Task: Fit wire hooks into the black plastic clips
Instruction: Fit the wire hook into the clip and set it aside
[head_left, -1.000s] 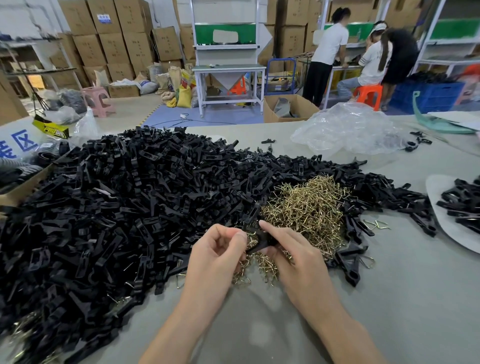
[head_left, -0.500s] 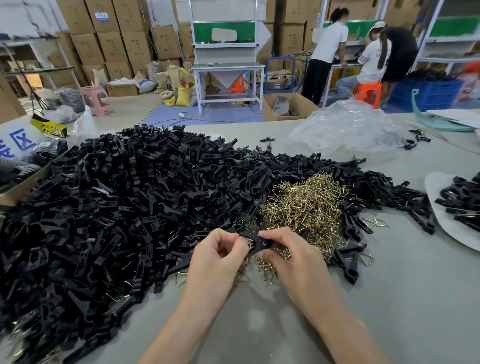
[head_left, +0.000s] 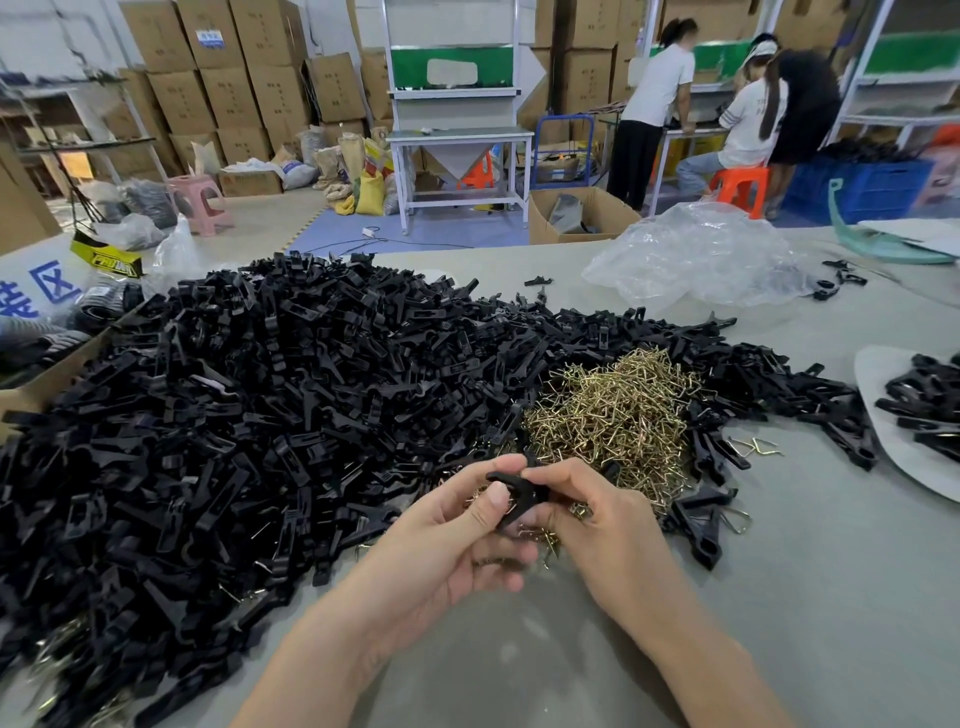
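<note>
Both hands are meeting over the near middle of the tabletop (head_left: 831, 597), just in front of the piles. The left hand (head_left: 452, 525) is pinching a single black clip (head_left: 519, 491) between thumb and forefinger, with its other fingers curling underneath. The right hand (head_left: 597, 525) is closing its grip on the same clip from the other side, fingertips pressing near its upper end. The clip is sitting tilted between the two grips, lifted clear of the tabletop. Whether a wire hook is seated in it cannot be told, since the fingers are covering its lower part.

A large heap of black clips (head_left: 260, 415) is spreading from the left edge across the middle of the tabletop. A smaller pile of wire hooks (head_left: 618, 410), brass-coloured, is lying against the heap's right side, just beyond the right hand, and some hooks are trailing down under both hands. A few loose hooks (head_left: 758, 447) are lying to the right of that pile.

Near the right edge, more clips (head_left: 924, 405) are resting on a white sheet (head_left: 883, 457). A crumpled clear plastic bag (head_left: 696, 260) is lying toward the far right corner. A cardboard box (head_left: 31, 395) is standing at the left edge, touching the heap.
</note>
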